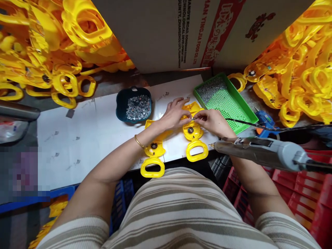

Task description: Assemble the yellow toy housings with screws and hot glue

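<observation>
Just left of the green tray (229, 105), I have the right hand (213, 121) pinching a small metal piece (192, 119), fingers nearly together, over the yellow shell (198, 134); the left hand's (173, 114) fingers curl beside it, grip unclear.

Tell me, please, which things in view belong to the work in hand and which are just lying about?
Apparently in the work:
yellow casing under the fingers
second yellow casing beside it
dark bowl of small metal parts
green tray
grey corded tool, probably

Seemingly just lying about:
blue-and-orange tool
carton
red crate
</observation>
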Available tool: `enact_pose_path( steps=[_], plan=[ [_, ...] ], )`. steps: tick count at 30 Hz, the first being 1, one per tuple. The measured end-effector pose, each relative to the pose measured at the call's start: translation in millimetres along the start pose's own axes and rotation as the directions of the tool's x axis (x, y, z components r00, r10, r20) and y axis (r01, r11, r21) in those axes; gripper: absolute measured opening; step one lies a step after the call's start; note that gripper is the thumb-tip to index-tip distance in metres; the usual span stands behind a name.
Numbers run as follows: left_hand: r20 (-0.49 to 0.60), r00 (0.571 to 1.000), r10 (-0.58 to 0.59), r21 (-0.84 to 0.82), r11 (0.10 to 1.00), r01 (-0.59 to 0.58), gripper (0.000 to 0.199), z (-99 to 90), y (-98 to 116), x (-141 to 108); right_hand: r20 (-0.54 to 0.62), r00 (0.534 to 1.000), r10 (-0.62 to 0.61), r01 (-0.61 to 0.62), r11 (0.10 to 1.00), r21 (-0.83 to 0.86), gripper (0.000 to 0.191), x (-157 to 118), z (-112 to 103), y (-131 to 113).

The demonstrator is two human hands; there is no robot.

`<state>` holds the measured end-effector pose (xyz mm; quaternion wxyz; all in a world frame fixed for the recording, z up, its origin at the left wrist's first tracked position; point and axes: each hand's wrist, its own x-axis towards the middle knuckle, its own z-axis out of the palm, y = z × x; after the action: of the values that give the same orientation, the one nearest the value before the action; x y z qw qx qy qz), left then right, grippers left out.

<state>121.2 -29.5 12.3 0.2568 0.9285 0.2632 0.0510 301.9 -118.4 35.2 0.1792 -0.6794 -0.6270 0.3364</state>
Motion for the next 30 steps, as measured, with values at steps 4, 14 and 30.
enact_pose_path(
  steps=[4,14,30],
  plan=[
    [-0.113,0.994,-0.004,-0.059,0.998,-0.003,0.02,8.8,-2,-4,0.017,0.999,0.044,-0.046,0.992,0.121,0.022,1,-2,4],
    [-0.184,0.982,-0.045,-0.061,0.998,0.034,0.016,11.2,6,-9,-0.021,0.998,0.066,-0.064,0.997,0.047,0.014,5,-1,1],
    [-0.135,0.972,-0.19,-0.126,0.977,0.174,0.06,30.3,39,-11,-0.087,0.996,0.019,0.002,0.971,0.239,0.013,11,8,4]
  ],
)
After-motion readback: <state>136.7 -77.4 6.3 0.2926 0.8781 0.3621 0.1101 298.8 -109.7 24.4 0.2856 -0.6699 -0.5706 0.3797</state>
